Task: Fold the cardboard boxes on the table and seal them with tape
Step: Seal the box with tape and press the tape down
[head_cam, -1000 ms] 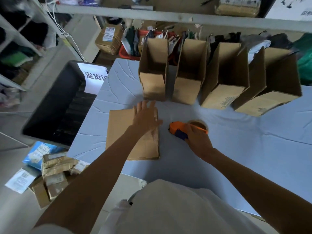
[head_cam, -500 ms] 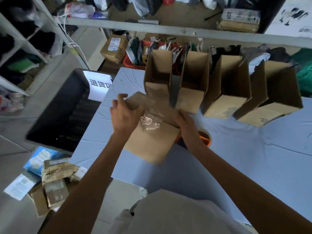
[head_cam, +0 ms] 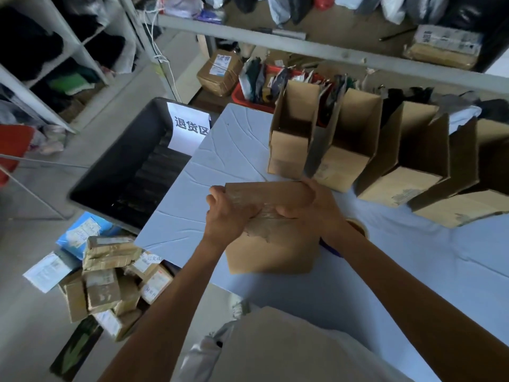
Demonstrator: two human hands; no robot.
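A brown cardboard box (head_cam: pixel 271 248) with old clear tape on it is held up above the light blue table (head_cam: pixel 385 271). My left hand (head_cam: pixel 228 213) grips its upper left edge, fingers curled over the top. On the upper right my right hand (head_cam: pixel 308 205) grips the box, thumb on the near face. Several opened boxes (head_cam: pixel 292 139) stand in a row along the table's far side. A roll of tape (head_cam: pixel 358 228) peeks out behind my right forearm; the dispenser is mostly hidden.
A big black bin (head_cam: pixel 124 172) with a white sign stands left of the table. A heap of taped parcels (head_cam: pixel 110 277) lies on the floor at lower left. Shelves with clothes and parcels line the back and left.
My right hand let go of the tape dispenser. Both hands lifted the flat cardboard off the table and it now stands up between them, partly opened out.
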